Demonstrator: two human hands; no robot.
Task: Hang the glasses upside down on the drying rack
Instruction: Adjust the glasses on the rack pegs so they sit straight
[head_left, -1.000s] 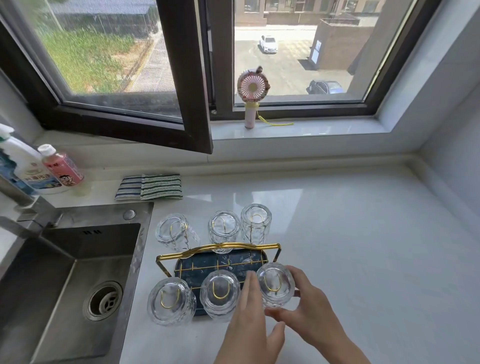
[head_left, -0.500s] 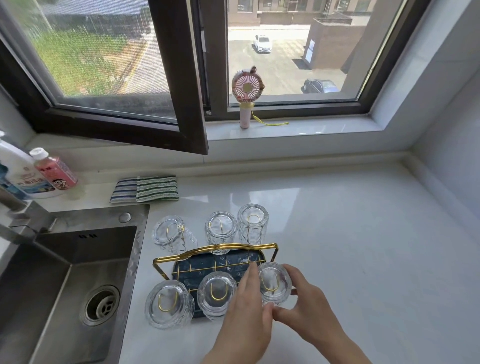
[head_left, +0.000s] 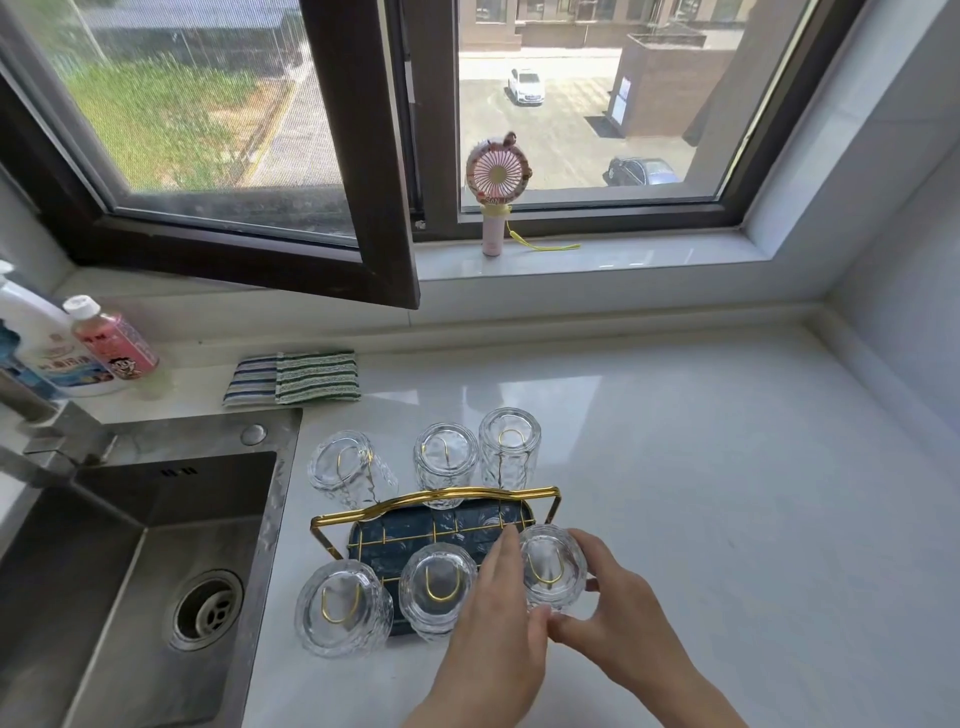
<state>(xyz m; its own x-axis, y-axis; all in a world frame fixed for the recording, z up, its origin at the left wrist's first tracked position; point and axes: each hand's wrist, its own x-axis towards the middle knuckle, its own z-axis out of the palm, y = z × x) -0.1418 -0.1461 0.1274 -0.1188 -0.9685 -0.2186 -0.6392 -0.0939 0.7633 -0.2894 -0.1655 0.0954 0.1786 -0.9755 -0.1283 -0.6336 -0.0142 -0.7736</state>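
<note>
White counter (head_left: 701, 467), hands (head_left: 561, 618) cupping inverted glass (head_left: 551, 566)

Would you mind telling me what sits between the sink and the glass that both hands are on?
In the head view, two more upside-down glasses, the near-left glass and the near-middle glass, hang on the rack between the sink and the held glass.

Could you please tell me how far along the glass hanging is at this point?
Five glasses already hang upside down on the drying rack. The sixth glass, near right, is over its gold hook with the left hand and right hand around it. Only letting go appears left; no loose glasses show on the counter.
</note>
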